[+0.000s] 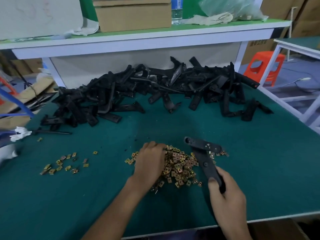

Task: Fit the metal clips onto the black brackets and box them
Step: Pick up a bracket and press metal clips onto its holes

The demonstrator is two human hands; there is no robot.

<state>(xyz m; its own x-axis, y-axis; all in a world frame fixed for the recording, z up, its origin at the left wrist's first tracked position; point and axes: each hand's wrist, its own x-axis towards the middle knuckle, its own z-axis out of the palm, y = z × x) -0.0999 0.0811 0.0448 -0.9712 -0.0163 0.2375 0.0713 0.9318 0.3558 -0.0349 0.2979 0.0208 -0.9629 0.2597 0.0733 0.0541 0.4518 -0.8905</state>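
Clamped the black bracket (206, 163) in the right hand (228, 200), fingers and thumb curled round its near end, at five o'clock on the table (259, 170), with its far, angled arm over the three o'clock edge of the clip heap (180, 168). Laid the left hand (150, 163) knuckles-up on the nine o'clock side of that heap, fingertips down among the clips; could not tell whether pinching one or only touching. Spotted something metallic on the bracket's far arm, possibly a fitted clip, too small to confirm.

Judged the step to be picking out one clip. Best done by taking a single clip between thumb and forefinger, turning its open mouth toward the bracket's edge, lining it up with a hole and pushing until seated. Worth keeping the bracket low and steady, so as not to sweep clips off the heap.

Noted loose clips (64, 163) scattered at eight o'clock, well apart from the heap. Noted the bracket pile (155, 89) from ten to two o'clock, interlocked and likely to drag neighbours when pulled. Beyond it, at twelve, noted a shelf (138, 42) bearing a cardboard box (133, 14) and a water bottle (177, 11). Made out no packing box for certain.
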